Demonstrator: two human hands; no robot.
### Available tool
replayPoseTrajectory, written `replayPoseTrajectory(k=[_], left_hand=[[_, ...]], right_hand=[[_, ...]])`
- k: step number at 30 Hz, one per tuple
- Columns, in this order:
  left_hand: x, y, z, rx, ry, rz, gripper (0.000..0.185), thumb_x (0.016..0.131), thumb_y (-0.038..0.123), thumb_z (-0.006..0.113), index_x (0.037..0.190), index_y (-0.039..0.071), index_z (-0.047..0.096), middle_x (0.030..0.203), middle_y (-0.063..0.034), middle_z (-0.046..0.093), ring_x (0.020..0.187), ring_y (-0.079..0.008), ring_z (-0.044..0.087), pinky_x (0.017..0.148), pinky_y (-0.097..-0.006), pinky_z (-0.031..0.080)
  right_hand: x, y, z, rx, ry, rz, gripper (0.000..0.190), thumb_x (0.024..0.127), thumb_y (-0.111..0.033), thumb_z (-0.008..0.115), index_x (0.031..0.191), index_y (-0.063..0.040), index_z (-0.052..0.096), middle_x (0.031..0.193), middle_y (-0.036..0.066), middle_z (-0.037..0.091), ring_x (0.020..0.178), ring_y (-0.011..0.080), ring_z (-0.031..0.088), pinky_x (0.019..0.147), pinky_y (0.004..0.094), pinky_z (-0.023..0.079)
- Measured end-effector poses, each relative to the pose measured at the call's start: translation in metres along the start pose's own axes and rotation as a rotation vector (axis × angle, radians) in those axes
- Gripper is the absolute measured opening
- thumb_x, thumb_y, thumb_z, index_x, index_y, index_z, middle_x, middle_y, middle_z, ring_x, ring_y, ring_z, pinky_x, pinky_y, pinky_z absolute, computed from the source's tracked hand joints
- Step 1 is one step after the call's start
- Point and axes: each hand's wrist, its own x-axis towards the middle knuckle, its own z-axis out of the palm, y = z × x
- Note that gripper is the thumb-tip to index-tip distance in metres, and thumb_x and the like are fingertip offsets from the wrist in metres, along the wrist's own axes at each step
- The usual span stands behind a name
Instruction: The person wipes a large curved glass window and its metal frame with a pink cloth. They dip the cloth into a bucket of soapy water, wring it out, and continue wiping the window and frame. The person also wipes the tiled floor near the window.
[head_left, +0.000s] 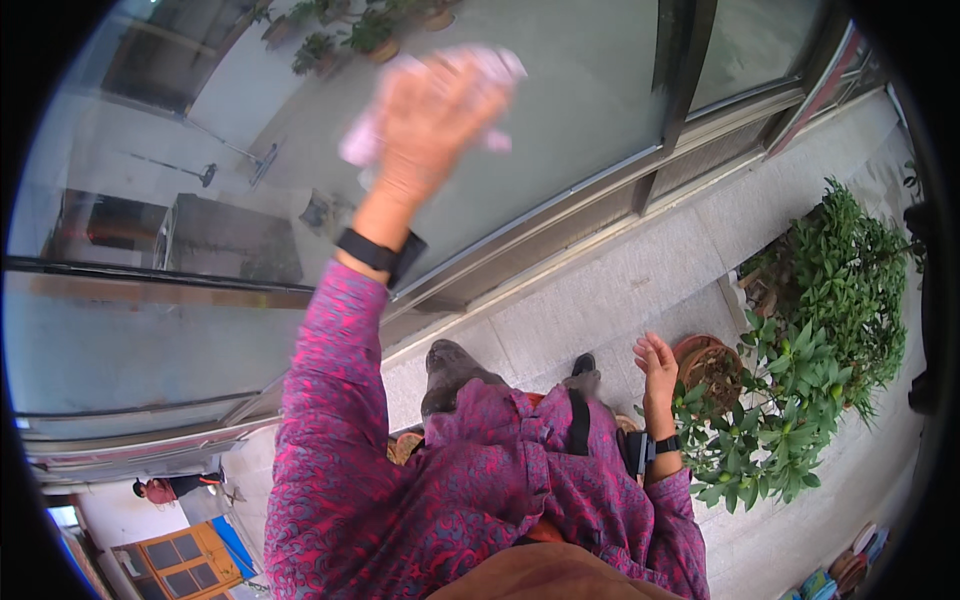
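My left hand (442, 105) is raised over the large window glass (570, 82), pressing a pink cloth (363, 142) that sticks out around the fingers. The hand and cloth are blurred, and part of the cloth is hidden beneath the palm. A black band is around this wrist. My right hand (657, 358) hangs low on the right with nothing in it, its fingers loosely bent and apart, beside a round brown plant pot (694, 349). Its wrist also bears a black band. Both sleeves are pink and grey patterned.
A metal window frame (540, 206) runs diagonally above the paved ledge (585, 270). Leafy green plants (787, 420) stand close on the right. Plants and long-handled tools show in the glass. At the far lower left are a person (169, 489) and an orange-brown door (180, 562).
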Motion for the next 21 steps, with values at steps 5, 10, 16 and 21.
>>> replayPoseTrajectory(k=[5, 10, 16, 21], left_hand=[[-0.045, 0.057, 0.017, -0.201, -0.215, 0.166, 0.044, 0.075, 0.020, 0.066, 0.118, 0.027, 0.062, 0.122, -0.0025, 0.059, 0.108, -0.0246, 0.057, 0.093, -0.0443, 0.045], [0.030, -0.046, -0.034, 0.067, 0.127, 0.034, 0.049, 0.070, 0.023, 0.069, 0.118, 0.033, 0.065, 0.124, 0.0004, 0.058, 0.113, -0.0228, 0.053, 0.097, -0.0469, 0.042], [0.133, -0.143, -0.098, 0.238, 0.641, -0.243, 0.061, 0.072, 0.004, 0.068, 0.131, 0.009, 0.054, 0.129, -0.0143, 0.056, 0.122, -0.0347, 0.050, 0.106, -0.0435, 0.036], [0.101, -0.070, -0.042, 0.114, 0.370, -0.232, 0.058, 0.072, 0.016, 0.071, 0.129, 0.020, 0.059, 0.124, -0.0041, 0.058, 0.121, -0.0276, 0.048, 0.102, -0.0434, 0.033]], right_hand=[[-0.010, 0.015, -0.031, 0.015, 0.064, -0.006, 0.031, 0.096, -0.013, 0.057, 0.126, -0.004, 0.059, 0.113, 0.009, 0.068, 0.096, 0.0175, 0.067, 0.078, 0.0274, 0.053], [-0.023, 0.034, -0.051, 0.067, 0.124, 0.052, 0.029, 0.096, -0.013, 0.058, 0.123, -0.004, 0.059, 0.112, 0.009, 0.069, 0.095, 0.0180, 0.068, 0.077, 0.0278, 0.053], [-0.015, 0.030, -0.039, 0.127, 0.128, 0.033, 0.028, 0.096, -0.014, 0.057, 0.122, -0.004, 0.060, 0.113, 0.008, 0.069, 0.096, 0.0179, 0.068, 0.079, 0.0287, 0.054], [-0.004, 0.017, -0.029, 0.145, 0.120, -0.016, 0.029, 0.096, -0.013, 0.056, 0.124, -0.004, 0.059, 0.113, 0.009, 0.068, 0.098, 0.0178, 0.067, 0.080, 0.0288, 0.054]])
